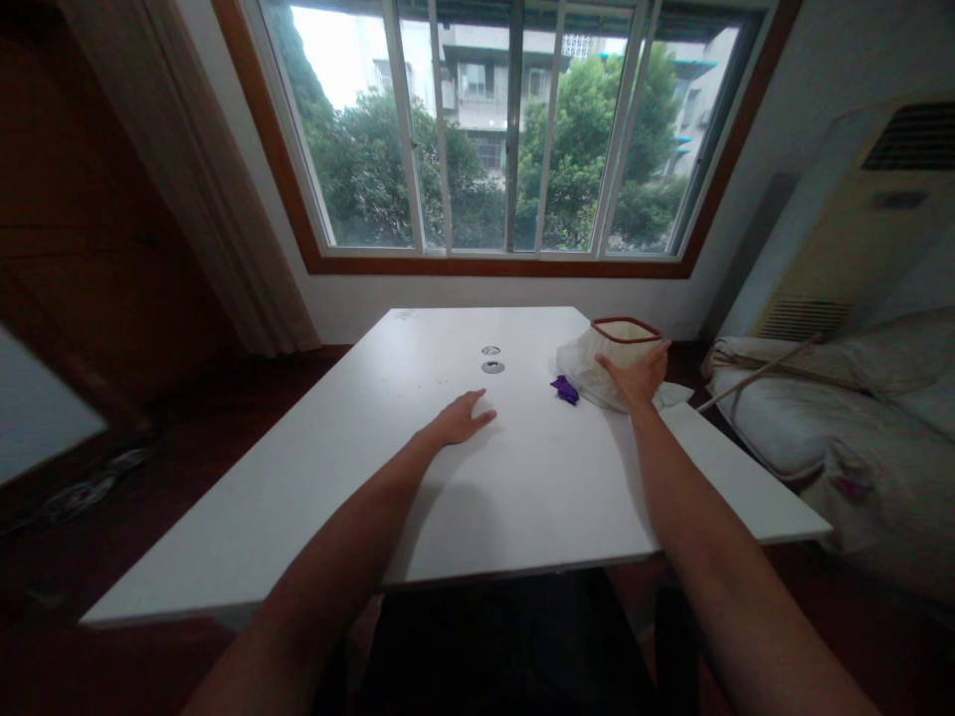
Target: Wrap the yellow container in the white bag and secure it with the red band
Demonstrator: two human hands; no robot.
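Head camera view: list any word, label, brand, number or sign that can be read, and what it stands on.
No text can be read anywhere in this view.
Red-rimmed bin: no lettering seen on the part that shows.
Purple item: no lettering seen.
White table: small marks, none readable as text.
Tall vented unit: a dark patch between its vents, too dim and blurred to read.

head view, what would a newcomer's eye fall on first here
Probably the bright window, with trees outside, at the top centre. Next, the red-rimmed bin at the white table's far right, the right hand gripping its near side. Then the purple scrap just left of the bin, while the left hand is nearer the table's middle, fingers spread.
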